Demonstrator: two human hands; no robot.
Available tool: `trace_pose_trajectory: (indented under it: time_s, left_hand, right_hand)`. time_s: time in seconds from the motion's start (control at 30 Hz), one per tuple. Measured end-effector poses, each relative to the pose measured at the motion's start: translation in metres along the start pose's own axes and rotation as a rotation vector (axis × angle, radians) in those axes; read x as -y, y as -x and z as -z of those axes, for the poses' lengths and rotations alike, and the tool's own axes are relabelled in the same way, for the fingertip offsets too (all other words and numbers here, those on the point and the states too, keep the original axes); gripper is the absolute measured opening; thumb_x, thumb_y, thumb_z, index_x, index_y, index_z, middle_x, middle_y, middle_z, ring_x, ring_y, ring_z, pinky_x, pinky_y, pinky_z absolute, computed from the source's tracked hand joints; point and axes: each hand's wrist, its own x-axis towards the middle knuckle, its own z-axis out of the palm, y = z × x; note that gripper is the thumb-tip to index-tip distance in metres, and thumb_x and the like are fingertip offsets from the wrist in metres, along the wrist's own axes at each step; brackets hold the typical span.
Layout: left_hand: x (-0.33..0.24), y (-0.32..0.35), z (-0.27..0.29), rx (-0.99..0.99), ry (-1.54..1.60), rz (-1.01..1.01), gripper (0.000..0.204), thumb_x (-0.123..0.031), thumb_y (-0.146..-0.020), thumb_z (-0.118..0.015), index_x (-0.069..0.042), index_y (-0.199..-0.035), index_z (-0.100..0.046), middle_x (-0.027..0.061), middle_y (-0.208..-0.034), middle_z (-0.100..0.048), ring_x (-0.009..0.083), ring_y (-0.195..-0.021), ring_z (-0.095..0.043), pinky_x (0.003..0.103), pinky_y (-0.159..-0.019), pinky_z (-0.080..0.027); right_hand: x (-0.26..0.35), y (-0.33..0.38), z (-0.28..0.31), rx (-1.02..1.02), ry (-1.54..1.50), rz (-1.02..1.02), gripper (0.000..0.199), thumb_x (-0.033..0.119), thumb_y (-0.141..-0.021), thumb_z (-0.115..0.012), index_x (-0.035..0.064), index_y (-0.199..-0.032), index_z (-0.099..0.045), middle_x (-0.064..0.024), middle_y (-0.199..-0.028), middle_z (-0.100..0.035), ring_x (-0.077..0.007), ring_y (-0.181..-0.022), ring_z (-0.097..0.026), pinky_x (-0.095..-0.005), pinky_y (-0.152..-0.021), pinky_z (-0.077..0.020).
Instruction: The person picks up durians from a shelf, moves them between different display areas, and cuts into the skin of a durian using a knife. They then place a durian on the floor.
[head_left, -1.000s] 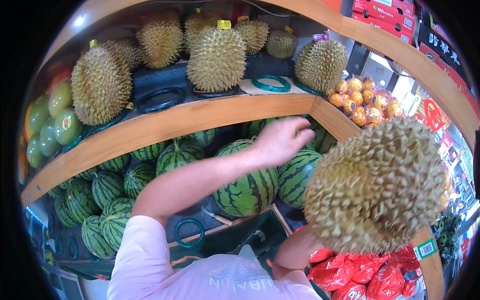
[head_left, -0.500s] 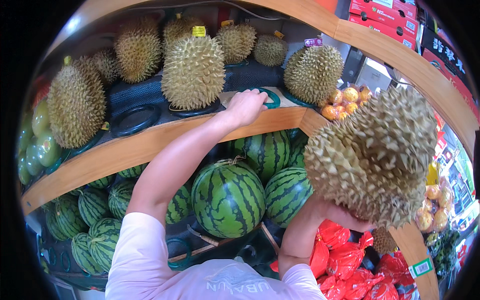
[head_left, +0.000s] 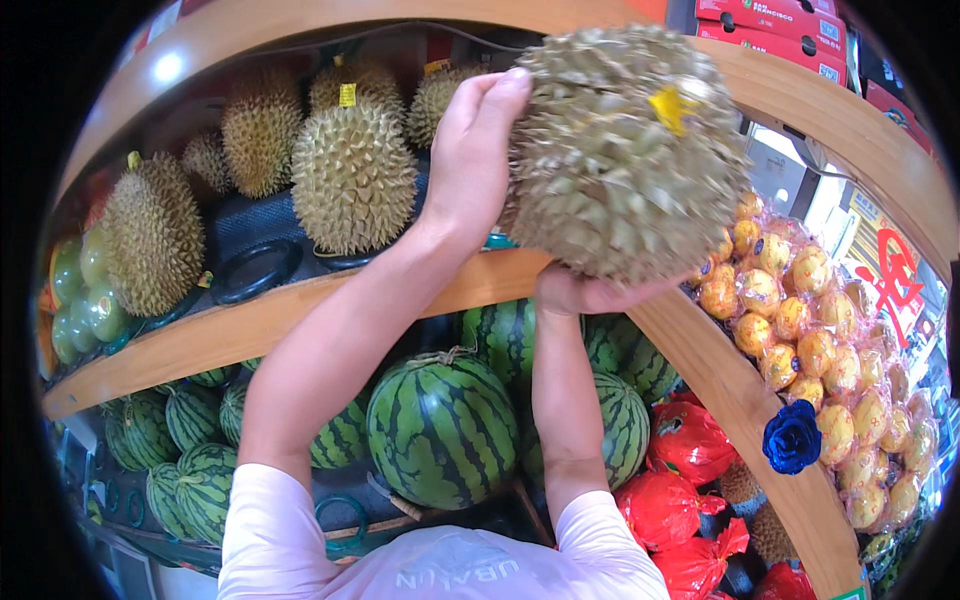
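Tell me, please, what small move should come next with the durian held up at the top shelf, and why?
Probably ease the durian forward and down onto the upper shelf. The right hand carries it from below, the left hand steadies its side, and it hangs above the shelf edge beside the other durians, not yet resting.

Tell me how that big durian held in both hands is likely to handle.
The durian looks heavy: the right hand props it from below while the left hand steadies its side. Its hard spikes probably resist slipping but prick. Being rounded, it may roll on the wooden shelf.
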Motion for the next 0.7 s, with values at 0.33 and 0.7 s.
trace_pose_trajectory:
  time_s: [0.33,0.7]
  left_hand:
    - [0.092,-0.024,0.024,-0.286,0.344,0.163,0.048,-0.046,-0.104,-0.046,-0.006,-0.127,-0.059,0.006,-0.125,-0.063,0.0182,-0.113,-0.058,0.035,-0.103,-0.042]
    - [0.104,-0.029,0.028,-0.439,0.269,0.179,0.049,-0.045,-0.105,-0.043,-0.004,-0.128,-0.059,0.0072,-0.125,-0.064,0.0204,-0.113,-0.059,0.036,-0.103,-0.043]
  right_hand:
    - [-0.073,0.009,0.029,0.345,0.33,0.263,0.115,0.083,-0.087,-0.047,-0.0047,-0.156,-0.022,-0.0265,-0.158,-0.025,-0.0397,-0.146,-0.03,-0.0531,-0.119,-0.0259]
    - [-0.088,0.011,0.024,0.407,0.265,0.193,0.094,0.066,-0.097,-0.047,-0.0068,-0.153,-0.029,-0.0282,-0.157,-0.032,-0.0433,-0.146,-0.031,-0.0538,-0.119,-0.0239]
